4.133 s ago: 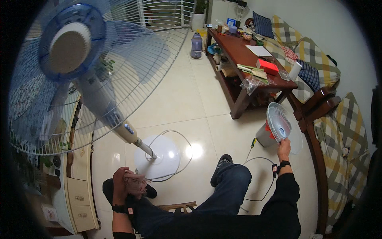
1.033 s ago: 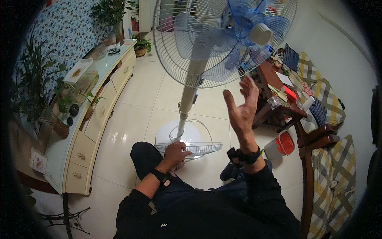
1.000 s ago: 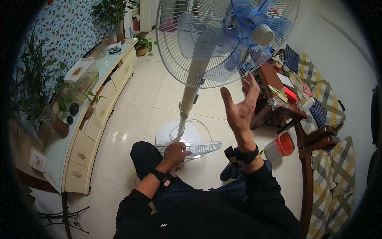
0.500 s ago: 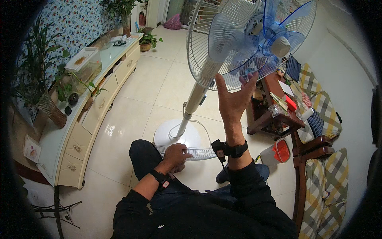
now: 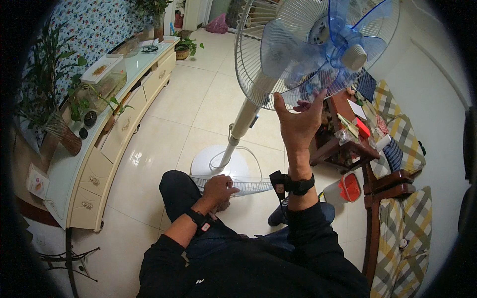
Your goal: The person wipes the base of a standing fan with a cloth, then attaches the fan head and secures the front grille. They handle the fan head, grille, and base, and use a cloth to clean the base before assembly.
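In front of me stands a pedestal fan with a pale pole (image 5: 242, 124) and a round white base (image 5: 201, 160). Its translucent blue blades (image 5: 288, 47) are exposed inside the rear wire guard (image 5: 237, 52). My right hand (image 5: 299, 121) grips the lower rim of that guard, thumb and index finger spread, other fingers curled by the wires. A separate wire guard (image 5: 253, 186) rests low by my knees, seen nearly edge-on. My left hand (image 5: 217, 191) is closed on its near rim; some fingertips are hidden.
A long cream cabinet (image 5: 126, 126) with plants and a tank runs along the left. To the right are a dark wooden table (image 5: 340, 156) with odds and ends, a bucket (image 5: 343, 191) with red inside, and a sofa with checked cushions (image 5: 405, 238).
The fan head has shifted slightly right, and the blades have turned a little. My right hand has moved right with the rim. My left hand stays on the separate guard.
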`<state>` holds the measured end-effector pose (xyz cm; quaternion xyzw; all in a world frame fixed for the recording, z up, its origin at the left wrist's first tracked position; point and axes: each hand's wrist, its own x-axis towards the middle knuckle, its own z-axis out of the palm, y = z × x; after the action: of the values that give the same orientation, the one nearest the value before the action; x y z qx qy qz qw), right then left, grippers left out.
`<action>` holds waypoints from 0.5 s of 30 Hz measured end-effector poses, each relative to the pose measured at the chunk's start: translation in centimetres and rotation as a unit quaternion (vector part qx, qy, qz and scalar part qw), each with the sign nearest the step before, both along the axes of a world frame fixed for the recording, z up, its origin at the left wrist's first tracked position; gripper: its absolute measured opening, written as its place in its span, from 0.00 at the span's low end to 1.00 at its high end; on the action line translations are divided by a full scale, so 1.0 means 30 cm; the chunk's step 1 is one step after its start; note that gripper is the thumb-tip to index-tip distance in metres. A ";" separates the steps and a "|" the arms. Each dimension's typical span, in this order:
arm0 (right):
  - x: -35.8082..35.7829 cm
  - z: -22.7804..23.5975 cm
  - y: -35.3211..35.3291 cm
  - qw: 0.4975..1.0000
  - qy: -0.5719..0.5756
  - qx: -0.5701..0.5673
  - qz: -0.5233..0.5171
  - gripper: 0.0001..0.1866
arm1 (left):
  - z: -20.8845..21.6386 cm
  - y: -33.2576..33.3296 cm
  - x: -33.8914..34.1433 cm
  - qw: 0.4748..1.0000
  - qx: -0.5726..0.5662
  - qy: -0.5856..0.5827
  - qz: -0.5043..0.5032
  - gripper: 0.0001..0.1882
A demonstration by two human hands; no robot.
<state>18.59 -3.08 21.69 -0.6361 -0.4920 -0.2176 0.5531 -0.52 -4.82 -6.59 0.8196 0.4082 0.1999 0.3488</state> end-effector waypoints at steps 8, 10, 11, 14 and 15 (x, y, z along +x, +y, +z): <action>0.010 0.004 -0.003 0.999 -0.016 0.027 0.007 0.65 | 0.011 -0.003 -0.005 1.000 -0.022 0.001 0.001 0.22; 0.009 0.004 -0.004 1.000 -0.017 0.022 0.007 0.65 | 0.014 -0.002 -0.006 1.000 -0.015 0.004 -0.005 0.22; 0.009 0.005 -0.004 1.000 -0.018 0.019 0.006 0.65 | 0.015 -0.001 -0.006 1.000 -0.022 0.006 -0.006 0.22; 0.011 0.007 -0.006 0.999 -0.029 0.010 -0.007 0.65 | 0.018 -0.001 -0.005 1.000 -0.019 0.009 -0.007 0.23; 0.012 0.007 -0.007 1.000 -0.026 0.009 -0.005 0.65 | 0.018 -0.002 -0.004 1.000 -0.010 0.005 -0.007 0.23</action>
<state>18.95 -3.28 21.89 -0.6275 -0.5016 -0.2411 0.5445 -0.65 -4.89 -6.03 0.8197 0.4066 0.1892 0.3563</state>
